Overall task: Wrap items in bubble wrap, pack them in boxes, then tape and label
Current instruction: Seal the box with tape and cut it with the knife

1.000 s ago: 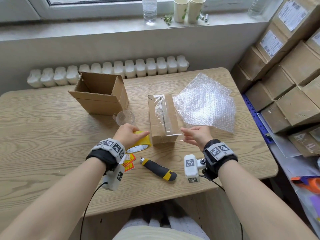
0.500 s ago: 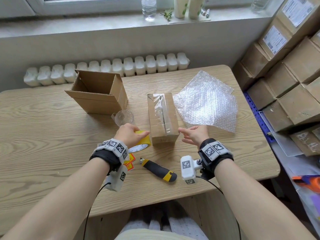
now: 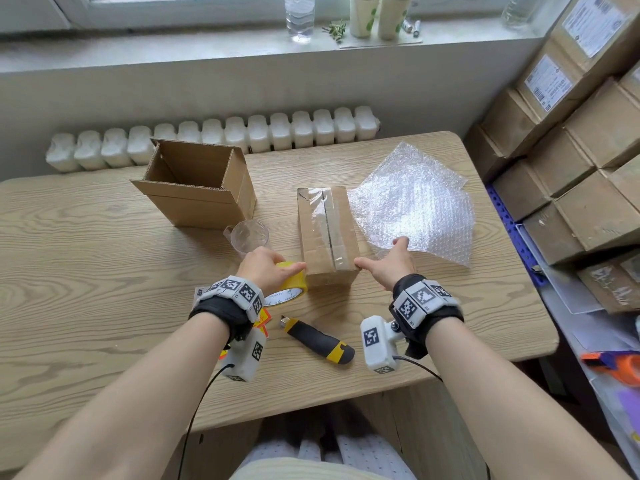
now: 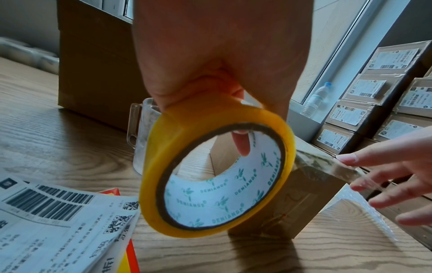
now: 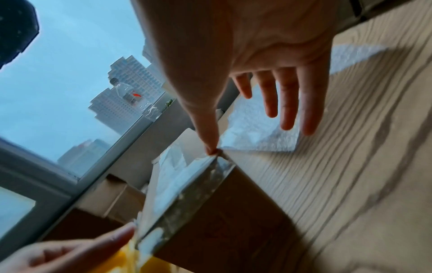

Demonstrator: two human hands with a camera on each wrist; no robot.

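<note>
- I have the left hand (image 3: 268,271) curled round the yellow tape roll (image 3: 290,287), one finger through its core in the left wrist view. It sits at the near-left corner of the sealed box (image 3: 327,233), which lies in the middle of the bench (image 3: 86,271).
- My right hand (image 3: 389,263) is spread, fingers straight, gripping nothing. The thumb tip presses the clear tape strip (image 4: 327,164) onto the box's near-right top corner.
- As I read it, the step in hand is a cross-strip over the near end of the box. To do it well I would keep the strip taut between roll and thumb, lay it flat along the edge, then rub it down from the thumb toward the roll so no bubble or crease is trapped.
- The utility knife (image 3: 317,341) lies on the bench just in front of me, handy for the cut. I'd keep one hand on the strip while reaching, or the free end may spring back and stick to itself.
- The clear tape is hard to trace against the cardboard from the head view; I cannot tell how much is already stuck down.
- What is inside the box is hidden.
- The shipping labels (image 4: 58,212) show only partly, under my left wrist.
- The bubble wrap (image 3: 412,206) lies right of the box, and I cannot count its sheets.
</note>
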